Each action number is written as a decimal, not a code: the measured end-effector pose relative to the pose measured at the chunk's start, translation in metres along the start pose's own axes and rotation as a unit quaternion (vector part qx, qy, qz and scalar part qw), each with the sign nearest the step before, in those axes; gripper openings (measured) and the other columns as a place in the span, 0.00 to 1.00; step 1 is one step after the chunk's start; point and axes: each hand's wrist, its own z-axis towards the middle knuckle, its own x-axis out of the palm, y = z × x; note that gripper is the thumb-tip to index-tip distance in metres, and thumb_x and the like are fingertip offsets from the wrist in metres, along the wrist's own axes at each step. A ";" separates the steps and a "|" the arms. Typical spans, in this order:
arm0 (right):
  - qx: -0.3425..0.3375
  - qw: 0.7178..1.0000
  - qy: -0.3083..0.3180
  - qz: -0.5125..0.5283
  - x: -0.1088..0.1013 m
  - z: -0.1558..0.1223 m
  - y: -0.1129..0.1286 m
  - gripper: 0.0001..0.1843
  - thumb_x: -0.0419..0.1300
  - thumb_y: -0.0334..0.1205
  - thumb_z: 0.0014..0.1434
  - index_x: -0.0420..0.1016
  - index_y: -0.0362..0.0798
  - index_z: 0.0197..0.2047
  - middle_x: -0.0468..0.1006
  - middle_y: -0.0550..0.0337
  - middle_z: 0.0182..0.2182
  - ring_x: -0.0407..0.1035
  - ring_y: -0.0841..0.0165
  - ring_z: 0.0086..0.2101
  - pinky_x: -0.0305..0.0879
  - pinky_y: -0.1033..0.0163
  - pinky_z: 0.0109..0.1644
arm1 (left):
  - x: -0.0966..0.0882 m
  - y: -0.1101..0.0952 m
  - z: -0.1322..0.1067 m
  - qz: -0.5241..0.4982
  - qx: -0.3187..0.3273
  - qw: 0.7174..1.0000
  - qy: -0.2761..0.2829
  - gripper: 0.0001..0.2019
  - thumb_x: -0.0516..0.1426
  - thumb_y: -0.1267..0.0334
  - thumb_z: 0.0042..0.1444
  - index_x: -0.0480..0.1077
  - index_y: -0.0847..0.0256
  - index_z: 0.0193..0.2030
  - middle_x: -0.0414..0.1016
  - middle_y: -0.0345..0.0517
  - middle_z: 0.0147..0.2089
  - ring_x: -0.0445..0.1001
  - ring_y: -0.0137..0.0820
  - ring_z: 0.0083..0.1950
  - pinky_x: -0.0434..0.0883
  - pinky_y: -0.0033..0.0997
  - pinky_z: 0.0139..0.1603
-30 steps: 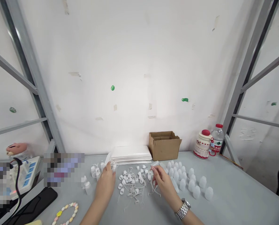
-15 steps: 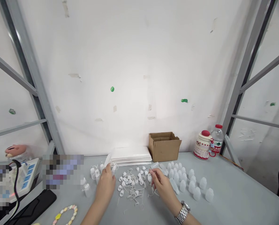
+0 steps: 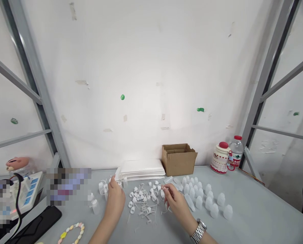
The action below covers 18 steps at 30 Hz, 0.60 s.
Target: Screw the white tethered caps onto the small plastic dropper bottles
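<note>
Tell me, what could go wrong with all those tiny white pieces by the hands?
The right hand works beside upright little bottles; a sweep of the wrist might topple them. The looped caps lie tangled, so lifting one may drag others. The left hand could knock the capped bottles beside it.

Left hand (image 3: 116,200) a little further left, now apart from the small bottle (image 3: 125,183).
</note>
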 end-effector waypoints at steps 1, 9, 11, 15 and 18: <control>0.000 1.000 0.000 -0.001 0.000 0.000 0.000 0.19 0.45 0.54 0.59 0.65 0.48 0.36 0.64 0.67 0.18 0.62 0.70 0.20 0.58 0.67 0.24 | 0.002 0.002 0.000 -0.008 -0.002 1.000 -0.003 0.25 0.44 0.79 0.50 0.46 0.73 0.57 0.62 0.60 0.46 0.67 0.41 0.49 0.68 0.39 0.45; -0.005 1.000 0.002 -0.016 0.000 -0.001 0.002 0.18 0.45 0.53 0.59 0.66 0.49 0.35 0.64 0.67 0.18 0.62 0.70 0.20 0.58 0.67 0.24 | 0.007 0.006 -0.001 -0.031 0.004 0.999 -0.008 0.30 0.48 0.75 0.49 0.43 0.69 0.59 0.64 0.54 0.43 0.68 0.40 0.45 0.68 0.43 0.45; -0.006 1.000 0.004 -0.015 0.000 -0.001 0.003 0.18 0.45 0.53 0.59 0.66 0.49 0.35 0.64 0.67 0.18 0.62 0.70 0.20 0.58 0.67 0.24 | 0.001 0.001 -0.002 -0.021 0.013 1.000 -0.012 0.32 0.51 0.68 0.50 0.42 0.68 0.61 0.63 0.55 0.44 0.67 0.43 0.47 0.67 0.45 0.46; -0.007 0.999 -0.017 -0.040 -0.007 0.002 0.005 0.17 0.44 0.52 0.59 0.66 0.49 0.37 0.66 0.66 0.19 0.63 0.69 0.21 0.59 0.66 0.25 | -0.017 -0.014 -0.005 0.026 0.077 0.992 -0.092 0.33 0.53 0.56 0.51 0.45 0.65 0.61 0.60 0.59 0.51 0.60 0.48 0.54 0.64 0.49 0.50; -0.022 0.991 -0.078 -0.109 -0.022 0.008 0.006 0.15 0.45 0.48 0.60 0.67 0.48 0.37 0.69 0.61 0.24 0.65 0.67 0.26 0.62 0.63 0.30 | -0.025 -0.025 -0.010 0.006 0.172 0.975 -0.137 0.24 0.51 0.58 0.54 0.54 0.61 0.58 0.61 0.56 0.51 0.61 0.44 0.53 0.61 0.46 0.54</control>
